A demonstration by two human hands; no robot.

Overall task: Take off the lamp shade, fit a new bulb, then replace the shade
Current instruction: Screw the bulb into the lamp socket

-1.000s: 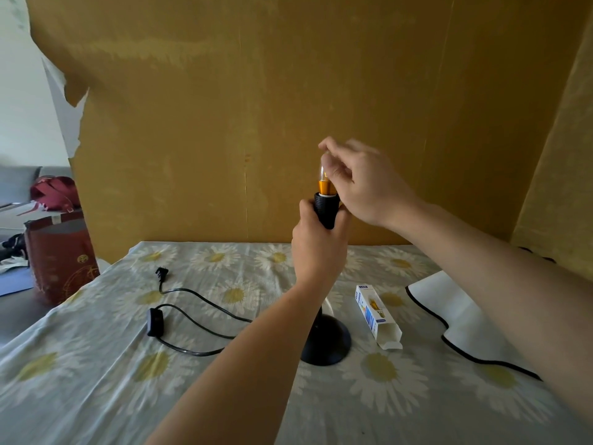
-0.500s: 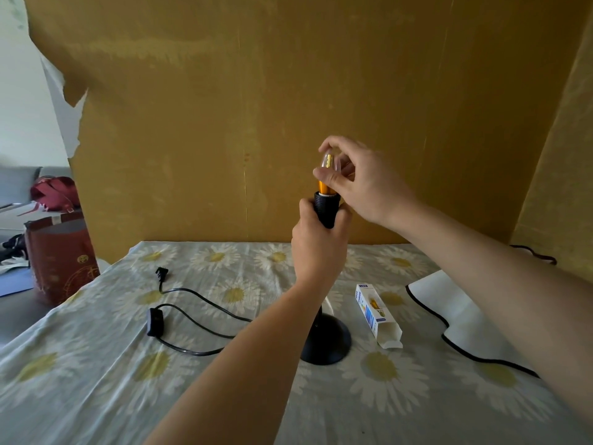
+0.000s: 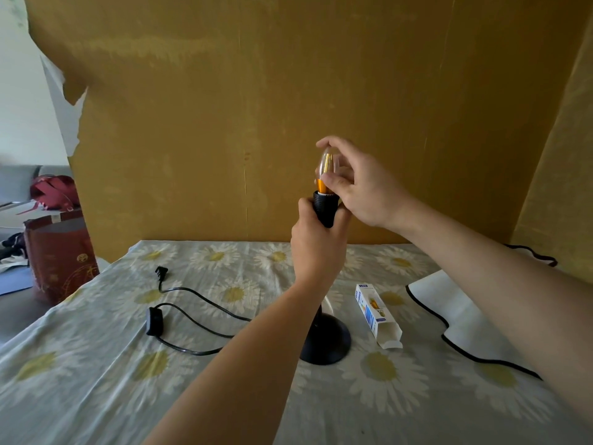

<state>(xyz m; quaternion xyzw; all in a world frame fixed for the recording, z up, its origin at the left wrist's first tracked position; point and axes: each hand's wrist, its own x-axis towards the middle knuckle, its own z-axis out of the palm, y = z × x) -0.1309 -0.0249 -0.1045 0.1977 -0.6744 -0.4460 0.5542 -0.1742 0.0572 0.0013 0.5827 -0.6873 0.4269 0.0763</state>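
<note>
A black lamp stands on the table, its round base (image 3: 327, 343) partly hidden by my left forearm. My left hand (image 3: 316, 248) is wrapped around the stem just under the ribbed black socket (image 3: 324, 205). A clear candle-shaped bulb (image 3: 326, 170) with an orange base sits upright in the socket. My right hand (image 3: 361, 187) pinches the bulb's glass with thumb and fingertips. The white lamp shade (image 3: 449, 313) with black trim lies flat on the table at the right, partly under my right forearm.
An open white and blue bulb box (image 3: 377, 314) lies right of the lamp base. The black cord with switch (image 3: 153, 321) and plug (image 3: 160, 273) loops on the daisy-print tablecloth (image 3: 96, 380) at left. A dark red bag (image 3: 59, 255) stands beyond the table's left edge.
My right hand's fingers have shifted around the bulb, opening up so more of the glass shows. My left hand has kept its hold on the lamp stem.
</note>
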